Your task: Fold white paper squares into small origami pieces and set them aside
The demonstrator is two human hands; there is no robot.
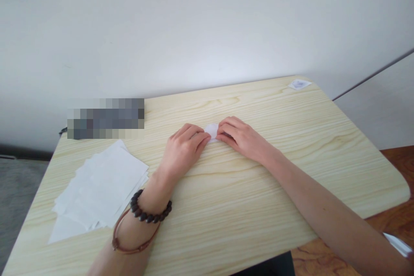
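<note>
A small piece of white paper [212, 130] is held between my two hands above the middle of the table. My left hand [185, 148] pinches its left end between thumb and fingers. At the right end, the thumb and fingertips of my right hand [241, 138] are closed on the same paper. Both hands cover much of it, so its full shape is hidden. Left of my left forearm lies a loose, fanned-out stack of white paper sheets [103, 185].
A blurred-out dark object [106, 118] sits at the table's back left, against the white wall [207, 30]. A small white folded paper or label [299, 84] lies in the far right corner. The wood-grain table [310, 138] has a rounded right edge. Something black [268, 266] shows at the near edge.
</note>
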